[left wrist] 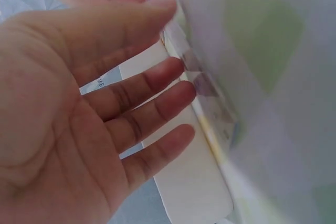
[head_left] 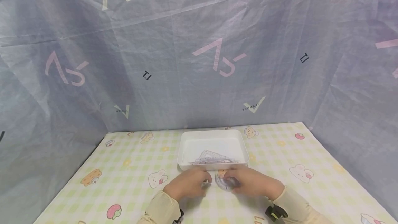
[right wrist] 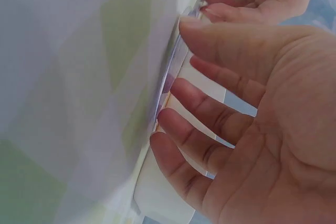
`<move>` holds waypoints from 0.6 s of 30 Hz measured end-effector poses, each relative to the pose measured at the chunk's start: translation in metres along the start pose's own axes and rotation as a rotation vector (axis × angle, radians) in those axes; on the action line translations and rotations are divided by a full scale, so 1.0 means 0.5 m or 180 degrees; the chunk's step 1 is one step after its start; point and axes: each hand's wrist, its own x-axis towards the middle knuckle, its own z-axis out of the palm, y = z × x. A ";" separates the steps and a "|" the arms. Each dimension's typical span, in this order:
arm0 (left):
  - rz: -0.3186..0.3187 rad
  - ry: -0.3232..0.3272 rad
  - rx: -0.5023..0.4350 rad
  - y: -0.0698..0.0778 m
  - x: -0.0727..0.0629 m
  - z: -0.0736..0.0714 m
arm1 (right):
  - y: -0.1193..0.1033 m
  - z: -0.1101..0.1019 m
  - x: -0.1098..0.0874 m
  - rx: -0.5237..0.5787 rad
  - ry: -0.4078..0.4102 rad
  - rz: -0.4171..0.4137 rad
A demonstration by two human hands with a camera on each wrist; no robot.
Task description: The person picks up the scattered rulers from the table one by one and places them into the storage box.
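In the head view a clear protractor (head_left: 221,183) lies on the tablecloth in front of a white tray (head_left: 212,166). My right hand (head_left: 252,181) reaches over the protractor's right part, its fingertips right at the plastic. Seen from the right wrist, the fingers (right wrist: 191,129) are loosely bent along a thin clear edge (right wrist: 164,85). To the left, my left hand (head_left: 189,182) is low over the cloth. The left wrist view has its fingers (left wrist: 152,111) spread, fingertips beside a clear flat piece (left wrist: 218,114). The head view largely hides that piece behind the hand.
Inside the tray lie a clear set square (head_left: 209,154) and several thin clear pieces along its near wall. A green-checked tablecloth (head_left: 130,189) with cartoon prints covers the table. Grey fabric (head_left: 174,89) hangs behind it and at both sides.
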 end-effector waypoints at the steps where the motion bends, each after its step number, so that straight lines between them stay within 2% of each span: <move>1: -0.0004 -0.0003 -0.0015 0.001 0.001 0.001 | 0.001 0.001 0.000 -0.0006 0.0007 -0.0022; 6: -0.0009 -0.0034 -0.0054 0.002 0.003 0.004 | -0.001 0.000 0.000 -0.0015 0.0051 -0.0140; 13: -0.0022 -0.0068 -0.0005 0.006 0.002 0.004 | -0.003 0.003 0.001 0.0158 -0.0099 0.0057; 18: -0.0008 -0.0075 0.0022 0.009 0.003 0.004 | -0.004 0.004 -0.001 0.0179 -0.0113 0.0067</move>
